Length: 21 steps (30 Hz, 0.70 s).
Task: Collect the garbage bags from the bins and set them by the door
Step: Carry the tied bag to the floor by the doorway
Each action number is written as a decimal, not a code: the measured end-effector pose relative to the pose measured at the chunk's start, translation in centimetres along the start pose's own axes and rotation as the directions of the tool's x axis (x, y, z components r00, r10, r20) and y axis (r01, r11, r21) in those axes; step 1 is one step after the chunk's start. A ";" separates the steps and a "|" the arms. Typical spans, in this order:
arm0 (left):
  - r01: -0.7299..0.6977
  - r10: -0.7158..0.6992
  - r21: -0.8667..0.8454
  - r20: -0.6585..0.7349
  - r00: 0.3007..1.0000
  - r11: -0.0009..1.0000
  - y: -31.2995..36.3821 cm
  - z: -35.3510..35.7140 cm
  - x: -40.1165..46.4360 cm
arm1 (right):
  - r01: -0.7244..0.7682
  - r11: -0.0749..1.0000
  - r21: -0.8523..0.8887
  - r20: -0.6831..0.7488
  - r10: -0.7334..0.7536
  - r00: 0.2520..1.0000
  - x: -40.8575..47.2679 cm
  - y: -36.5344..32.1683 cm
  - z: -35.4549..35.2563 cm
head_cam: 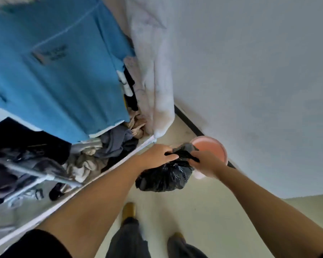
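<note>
A full black garbage bag (163,176) hangs in the air just in front of a pink bin (215,148) that stands on the floor by the white wall. My left hand (158,155) grips the gathered top of the bag from the left. My right hand (203,162) pinches the same bunched plastic from the right. The bag's neck (183,150) is crumpled between both hands. The lower part of the bin is hidden behind my right hand and the bag.
A clothes rack (50,161) with a hanging blue shirt (54,67) and piled clothes fills the left side. A pale sheet (153,71) hangs beside it. The white wall (259,81) with a dark baseboard runs on the right. My feet stand on the cream floor (203,211).
</note>
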<state>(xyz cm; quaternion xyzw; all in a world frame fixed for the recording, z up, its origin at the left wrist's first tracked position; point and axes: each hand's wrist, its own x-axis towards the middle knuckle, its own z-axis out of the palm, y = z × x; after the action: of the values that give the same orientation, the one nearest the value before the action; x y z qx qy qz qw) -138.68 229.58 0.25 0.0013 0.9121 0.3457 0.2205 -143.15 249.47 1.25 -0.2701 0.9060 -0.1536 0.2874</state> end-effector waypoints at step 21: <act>0.546 -0.815 -0.606 -0.397 0.422 0.578 -5.5 18.5 -45.5 | 0.912 0.389 -0.131 0.598 -0.703 0.386 -13.0 -28.9 21.1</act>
<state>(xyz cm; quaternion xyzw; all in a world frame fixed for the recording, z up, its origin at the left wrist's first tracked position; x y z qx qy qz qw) -89.35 230.04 2.72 -0.5390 0.7556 0.3719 0.0128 -109.83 231.03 2.83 -0.7734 0.5583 0.0000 0.3003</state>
